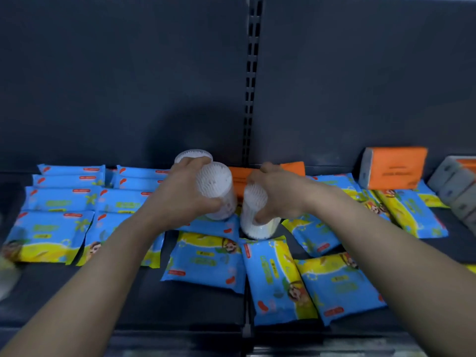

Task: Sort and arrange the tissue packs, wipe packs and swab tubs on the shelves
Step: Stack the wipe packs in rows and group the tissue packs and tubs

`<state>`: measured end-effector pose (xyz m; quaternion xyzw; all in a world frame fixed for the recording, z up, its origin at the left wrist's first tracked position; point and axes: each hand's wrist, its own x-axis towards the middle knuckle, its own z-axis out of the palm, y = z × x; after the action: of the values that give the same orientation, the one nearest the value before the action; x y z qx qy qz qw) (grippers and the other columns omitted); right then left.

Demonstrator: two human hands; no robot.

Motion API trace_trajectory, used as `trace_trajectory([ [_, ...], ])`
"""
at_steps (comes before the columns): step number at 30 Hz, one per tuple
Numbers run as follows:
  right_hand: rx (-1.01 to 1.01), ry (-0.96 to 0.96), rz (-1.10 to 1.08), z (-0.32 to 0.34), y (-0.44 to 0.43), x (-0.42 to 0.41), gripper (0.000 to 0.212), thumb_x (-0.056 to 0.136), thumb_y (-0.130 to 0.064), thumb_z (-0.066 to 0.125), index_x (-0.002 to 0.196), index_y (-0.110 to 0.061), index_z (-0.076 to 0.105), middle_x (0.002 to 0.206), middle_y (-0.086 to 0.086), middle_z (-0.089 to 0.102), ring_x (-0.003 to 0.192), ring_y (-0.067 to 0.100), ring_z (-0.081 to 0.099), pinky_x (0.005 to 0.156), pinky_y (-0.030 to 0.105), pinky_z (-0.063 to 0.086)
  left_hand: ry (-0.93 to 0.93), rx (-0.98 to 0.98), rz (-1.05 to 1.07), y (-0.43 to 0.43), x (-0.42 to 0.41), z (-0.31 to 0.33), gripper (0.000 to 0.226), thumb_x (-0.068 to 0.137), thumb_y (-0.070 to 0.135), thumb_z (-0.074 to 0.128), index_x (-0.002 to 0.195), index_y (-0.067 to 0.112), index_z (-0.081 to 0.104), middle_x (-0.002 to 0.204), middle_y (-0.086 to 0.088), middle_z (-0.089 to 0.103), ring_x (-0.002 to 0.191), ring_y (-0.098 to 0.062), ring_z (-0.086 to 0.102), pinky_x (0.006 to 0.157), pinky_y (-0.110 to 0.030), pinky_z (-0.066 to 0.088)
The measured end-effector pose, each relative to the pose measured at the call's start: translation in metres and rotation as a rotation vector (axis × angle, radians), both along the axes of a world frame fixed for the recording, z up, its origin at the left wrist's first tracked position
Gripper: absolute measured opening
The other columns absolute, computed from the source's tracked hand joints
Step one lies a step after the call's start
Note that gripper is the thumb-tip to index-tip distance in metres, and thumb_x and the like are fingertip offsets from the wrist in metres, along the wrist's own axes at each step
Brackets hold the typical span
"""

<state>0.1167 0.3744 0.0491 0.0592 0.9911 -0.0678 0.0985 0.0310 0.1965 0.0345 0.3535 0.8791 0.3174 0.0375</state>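
Both hands work at the middle of the dark metal shelf (180, 300). The left hand (185, 191) grips a clear round plastic swab tub (217, 189), fingers curled round its wall; the tub is tilted, its top of white swab tips facing the camera. Whether its base touches anything cannot be told.

The right hand (278, 194) holds a second clear swab tub (257, 220) just beside the first, its base down among loose blue-and-yellow wipe packs (206, 261). A third swab tub (193, 154) stands at the back wall, behind the left hand.

To the left, more wipe packs lie in neat overlapping rows (59, 199). Centre and right, they lie scattered at odd angles.

A flat orange tissue pack (239, 176) lies behind the hands. Another orange tissue pack (394, 171) stands at the back right, with grey packs (456, 186) beside it.
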Motion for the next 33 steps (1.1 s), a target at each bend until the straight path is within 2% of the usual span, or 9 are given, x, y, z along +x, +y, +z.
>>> trace_trajectory([
  [5,0.008,-0.054,-0.023,0.006,-0.011,-0.001,0.075,0.059,-0.047,0.079,0.123,-0.023,0.048,0.105,-0.001,0.037,0.107,0.023,0.046,0.081,0.036,0.047,-0.002,-0.035,-0.039,-0.008,-0.006,0.001,0.087,0.061,0.037,0.072,0.140,0.022,0.036,0.139,0.003,0.036,0.126,-0.015,0.036,0.092,-0.024,0.036],
  [9,-0.011,-0.114,-0.019,0.011,-0.017,0.004,0.074,0.058,-0.049,0.079,0.122,-0.026,0.049,0.103,-0.002,0.039,0.102,0.021,0.048,0.083,0.035,0.047,0.006,-0.080,-0.086,-0.014,-0.007,0.004,0.082,0.068,0.027,0.074,0.140,0.024,0.035,0.140,0.006,0.034,0.128,-0.012,0.032,0.091,-0.020,0.029],
  [12,0.016,-0.172,-0.038,0.014,-0.015,0.008,0.075,0.060,-0.048,0.079,0.124,-0.025,0.048,0.107,-0.001,0.040,0.105,0.023,0.049,0.086,0.035,0.048,-0.029,-0.064,-0.100,-0.015,-0.005,0.006,0.080,0.068,0.027,0.074,0.139,0.026,0.037,0.134,0.008,0.037,0.124,-0.013,0.037,0.088,-0.022,0.032],
  [15,0.076,-0.180,-0.109,0.014,-0.006,0.015,0.079,0.063,-0.044,0.079,0.130,-0.022,0.043,0.108,0.000,0.036,0.099,0.023,0.047,0.077,0.028,0.041,-0.138,0.027,-0.108,-0.009,0.001,0.009,0.075,0.070,0.028,0.075,0.136,0.029,0.040,0.119,0.010,0.041,0.110,-0.013,0.047,0.080,-0.024,0.040],
  [17,0.072,-0.161,-0.176,0.013,0.002,0.020,0.083,0.063,-0.043,0.080,0.132,-0.021,0.040,0.105,-0.002,0.032,0.092,0.020,0.041,0.072,0.028,0.036,-0.177,0.041,-0.132,-0.003,0.007,0.009,0.073,0.072,0.029,0.074,0.136,0.030,0.040,0.118,0.012,0.042,0.108,-0.010,0.048,0.077,-0.025,0.044],
  [21,0.081,-0.153,-0.218,0.011,0.013,0.028,0.087,0.064,-0.042,0.080,0.135,-0.017,0.036,0.108,0.002,0.034,0.102,0.027,0.048,0.074,0.031,0.040,-0.162,-0.003,-0.206,0.014,0.015,0.006,0.073,0.074,0.030,0.073,0.138,0.027,0.038,0.128,0.011,0.043,0.115,-0.005,0.042,0.086,-0.021,0.036],
  [24,0.116,-0.181,-0.237,0.010,0.020,0.033,0.089,0.064,-0.039,0.080,0.137,-0.017,0.034,0.123,0.008,0.038,0.113,0.030,0.047,0.085,0.036,0.048,-0.129,-0.037,-0.236,0.025,0.017,0.007,0.074,0.073,0.032,0.073,0.139,0.026,0.037,0.130,0.008,0.044,0.117,-0.008,0.043,0.091,-0.023,0.036],
  [28,0.091,-0.190,-0.276,0.011,0.030,0.038,0.082,0.063,-0.040,0.080,0.130,-0.016,0.038,0.123,0.007,0.038,0.098,0.026,0.048,0.074,0.031,0.044,-0.132,-0.058,-0.290,0.039,0.022,0.005,0.074,0.072,0.030,0.073,0.138,0.027,0.037,0.128,0.010,0.043,0.117,-0.009,0.043,0.092,-0.022,0.037],
  [33,0.054,-0.166,-0.212,0.012,0.034,0.042,0.082,0.065,-0.038,0.081,0.132,-0.018,0.038,0.125,0.006,0.038,0.109,0.025,0.048,0.075,0.029,0.041,-0.120,-0.218,-0.365,0.050,0.022,-0.005,0.084,0.068,0.023,0.072,0.142,0.028,0.032,0.144,0.009,0.033,0.128,-0.009,0.037,0.099,-0.023,0.035],
])
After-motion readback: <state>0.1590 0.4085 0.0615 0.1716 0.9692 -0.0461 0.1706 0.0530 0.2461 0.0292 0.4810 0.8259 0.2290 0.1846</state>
